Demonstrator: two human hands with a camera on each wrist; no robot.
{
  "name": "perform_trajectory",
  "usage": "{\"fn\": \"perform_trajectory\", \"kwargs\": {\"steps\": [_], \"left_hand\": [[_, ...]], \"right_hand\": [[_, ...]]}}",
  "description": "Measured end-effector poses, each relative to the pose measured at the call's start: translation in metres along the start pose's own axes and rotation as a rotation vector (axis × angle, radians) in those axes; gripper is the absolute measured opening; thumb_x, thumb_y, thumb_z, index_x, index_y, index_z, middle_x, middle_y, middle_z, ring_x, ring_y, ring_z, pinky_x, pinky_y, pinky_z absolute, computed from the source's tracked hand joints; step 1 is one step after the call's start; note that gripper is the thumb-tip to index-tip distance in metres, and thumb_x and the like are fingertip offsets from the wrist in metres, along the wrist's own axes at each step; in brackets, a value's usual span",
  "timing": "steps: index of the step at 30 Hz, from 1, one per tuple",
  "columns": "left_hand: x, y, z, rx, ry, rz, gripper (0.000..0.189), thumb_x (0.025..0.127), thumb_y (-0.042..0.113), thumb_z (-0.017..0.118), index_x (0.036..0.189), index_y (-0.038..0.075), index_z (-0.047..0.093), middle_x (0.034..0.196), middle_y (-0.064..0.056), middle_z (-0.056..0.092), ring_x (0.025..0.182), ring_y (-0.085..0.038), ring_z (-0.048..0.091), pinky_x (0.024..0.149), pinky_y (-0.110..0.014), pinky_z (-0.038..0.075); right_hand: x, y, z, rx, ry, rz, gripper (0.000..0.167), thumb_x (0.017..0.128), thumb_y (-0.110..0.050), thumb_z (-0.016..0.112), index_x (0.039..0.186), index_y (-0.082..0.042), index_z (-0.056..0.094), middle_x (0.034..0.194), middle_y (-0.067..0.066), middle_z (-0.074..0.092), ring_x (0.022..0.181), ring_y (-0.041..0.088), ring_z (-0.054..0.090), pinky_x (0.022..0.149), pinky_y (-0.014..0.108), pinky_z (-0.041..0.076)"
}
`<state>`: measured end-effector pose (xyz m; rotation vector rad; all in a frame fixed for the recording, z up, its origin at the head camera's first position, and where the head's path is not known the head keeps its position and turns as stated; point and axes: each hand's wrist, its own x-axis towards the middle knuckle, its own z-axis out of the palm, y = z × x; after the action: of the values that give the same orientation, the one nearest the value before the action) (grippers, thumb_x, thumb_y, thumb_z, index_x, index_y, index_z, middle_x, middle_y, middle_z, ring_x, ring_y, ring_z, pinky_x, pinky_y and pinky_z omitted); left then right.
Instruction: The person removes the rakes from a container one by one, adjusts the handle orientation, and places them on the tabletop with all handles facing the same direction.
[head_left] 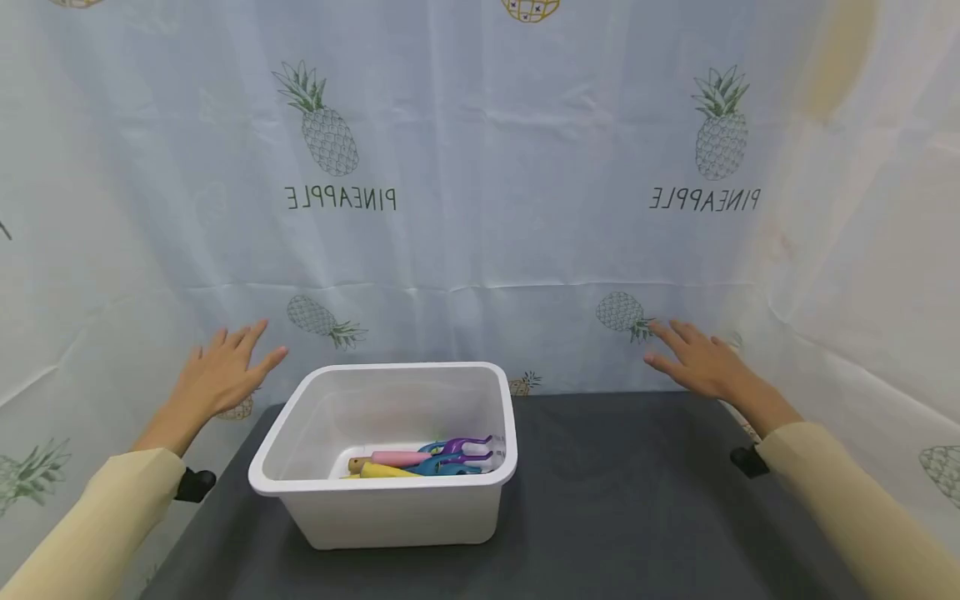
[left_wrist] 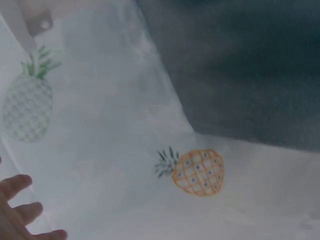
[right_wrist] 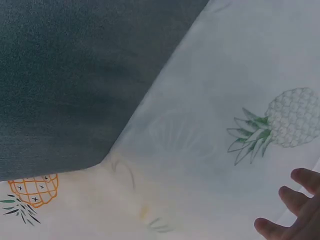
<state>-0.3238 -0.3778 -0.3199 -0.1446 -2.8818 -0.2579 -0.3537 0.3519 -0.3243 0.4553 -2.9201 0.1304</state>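
Note:
Both hands are held up in the air, well apart, with fingers spread and nothing in them. The left hand [head_left: 219, 373] is to the left of a white plastic tub [head_left: 397, 512]; its fingertips show at the lower left of the left wrist view. Over the table's far right corner hovers the right hand [head_left: 701, 360], and its fingers [right_wrist: 295, 200] show at the lower right of the right wrist view. Inside the tub lie several hand tools, partly hidden by the front wall: a pink handle [head_left: 401, 458], a yellow handle [head_left: 384, 471], blue parts [head_left: 448, 465] and purple prongs [head_left: 467, 446].
The tub stands on the left half of a dark grey table [head_left: 615, 500]. White curtains [head_left: 480, 233] with pineapple prints hang behind and on both sides, close to the table edges. Dark straps [head_left: 195, 485] sit at both wrists over beige sleeves.

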Motion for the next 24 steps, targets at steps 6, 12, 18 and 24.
{"fn": "perform_trajectory", "kwargs": {"steps": [6, 12, 18, 24], "left_hand": [[-0.014, 0.014, -0.002, -0.138, 0.017, 0.016, 0.079, 0.109, 0.058, 0.028, 0.167, 0.008, 0.007, 0.162, -0.039, 0.024, 0.142, -0.065, 0.027, 0.102, -0.085, 0.027], [-0.032, 0.028, 0.002, -0.278, 0.057, 0.044, 0.067, 0.113, 0.044, 0.029, 0.165, 0.005, 0.016, 0.151, -0.043, 0.04, 0.119, -0.059, 0.055, 0.09, -0.075, 0.044], [-0.05, 0.037, 0.01, -0.477, 0.007, 0.006, 0.058, 0.114, 0.034, 0.026, 0.165, 0.009, 0.022, 0.144, -0.041, 0.049, 0.109, -0.049, 0.065, 0.074, -0.047, 0.057], [-0.068, 0.046, 0.027, -0.689, -0.111, -0.08, 0.057, 0.113, 0.032, 0.024, 0.167, 0.013, 0.016, 0.149, -0.04, 0.041, 0.119, -0.05, 0.059, 0.079, -0.048, 0.057]], "right_hand": [[-0.005, -0.015, 0.0, -0.036, 0.036, -0.071, 0.075, 0.106, -0.057, 0.046, 0.161, -0.008, 0.033, 0.161, 0.034, 0.033, 0.143, 0.057, 0.039, 0.108, 0.079, 0.03], [-0.011, -0.038, -0.004, -0.041, 0.071, -0.154, 0.07, 0.106, -0.053, 0.049, 0.16, -0.01, 0.038, 0.16, 0.029, 0.04, 0.139, 0.052, 0.047, 0.106, 0.07, 0.041], [-0.014, -0.063, -0.008, -0.039, 0.078, -0.201, 0.069, 0.105, -0.054, 0.052, 0.161, -0.018, 0.038, 0.16, 0.025, 0.044, 0.139, 0.049, 0.05, 0.107, 0.069, 0.042], [-0.014, -0.087, -0.012, -0.033, 0.075, -0.25, 0.068, 0.104, -0.055, 0.053, 0.162, -0.023, 0.037, 0.16, 0.018, 0.045, 0.137, 0.044, 0.054, 0.106, 0.067, 0.043]]}}
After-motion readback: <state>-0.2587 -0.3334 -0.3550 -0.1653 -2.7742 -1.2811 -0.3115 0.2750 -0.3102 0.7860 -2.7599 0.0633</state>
